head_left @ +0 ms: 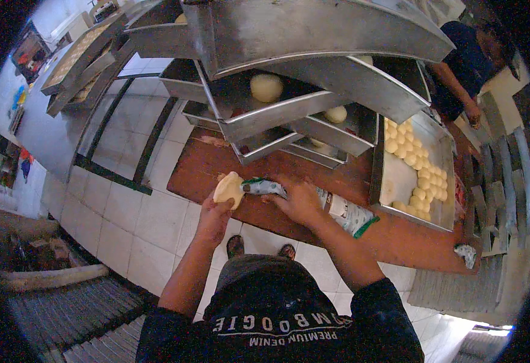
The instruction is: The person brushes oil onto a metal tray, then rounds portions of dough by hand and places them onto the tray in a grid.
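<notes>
In my left hand [215,216] is a flattened, pale piece of dough [229,189], cupped with its face toward the bag. My right hand [302,202] is wrapped around a white and brown filling bag [345,213] with green edges. The narrow tip of the bag touches or almost touches the dough; what comes out of it, if anything, I cannot make out. To the right, a metal tray [394,195] holds many small round dough balls [419,158] packed close together.
Deep metal trays [319,33] stand in a crisscross stack on the reddish-brown table [265,215], some with dough balls [266,88] inside. A crumpled wrapper [466,255] lies at the table's right end. Another person [467,72] stands at the far right. More trays [83,57] are stacked far left.
</notes>
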`<state>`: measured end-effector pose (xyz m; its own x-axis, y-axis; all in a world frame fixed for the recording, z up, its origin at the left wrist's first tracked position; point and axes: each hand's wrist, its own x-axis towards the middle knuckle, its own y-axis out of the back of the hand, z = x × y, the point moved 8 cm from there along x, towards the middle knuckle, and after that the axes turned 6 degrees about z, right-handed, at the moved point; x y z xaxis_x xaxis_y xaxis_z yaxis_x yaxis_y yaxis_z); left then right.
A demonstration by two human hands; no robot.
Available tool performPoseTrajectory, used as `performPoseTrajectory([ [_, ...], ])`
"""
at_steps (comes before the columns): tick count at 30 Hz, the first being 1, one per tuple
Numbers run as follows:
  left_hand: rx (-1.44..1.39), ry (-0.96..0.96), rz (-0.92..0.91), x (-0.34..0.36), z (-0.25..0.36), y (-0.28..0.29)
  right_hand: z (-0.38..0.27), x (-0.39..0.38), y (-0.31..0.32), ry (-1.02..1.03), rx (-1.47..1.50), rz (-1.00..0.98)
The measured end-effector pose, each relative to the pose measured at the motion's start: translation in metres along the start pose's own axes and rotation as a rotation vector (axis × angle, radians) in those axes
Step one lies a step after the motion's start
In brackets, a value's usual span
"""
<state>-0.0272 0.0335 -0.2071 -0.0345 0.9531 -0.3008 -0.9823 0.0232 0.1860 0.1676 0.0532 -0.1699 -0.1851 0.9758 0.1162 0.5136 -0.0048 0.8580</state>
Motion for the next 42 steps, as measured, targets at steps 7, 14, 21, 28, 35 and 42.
performPoseTrajectory([
  [7,-0.456,-0.144,-0.178,-0.004,0.018,-0.03,0.0,-0.001,-0.001,0.052,-0.03,0.031],
  [14,-0.33,-0.148,-0.135,-0.009,0.03,-0.025,-0.003,0.0,0.002,0.025,-0.041,-0.013],
  [21,-0.602,-0.159,-0.134,-0.018,0.026,0.015,-0.037,-0.006,0.026,0.213,-0.22,0.128],
  [28,-0.324,-0.207,-0.21,-0.067,0.083,-0.018,-0.099,-0.019,0.092,0.399,0.245,0.31],
  [35,0.202,-0.682,-0.074,-0.087,0.136,-0.046,-0.074,-0.031,0.114,0.271,0.544,0.385],
  [42,-0.801,0.141,-0.324,-0.053,0.1,-0.073,-0.107,-0.074,0.12,0.49,-0.07,0.507],
])
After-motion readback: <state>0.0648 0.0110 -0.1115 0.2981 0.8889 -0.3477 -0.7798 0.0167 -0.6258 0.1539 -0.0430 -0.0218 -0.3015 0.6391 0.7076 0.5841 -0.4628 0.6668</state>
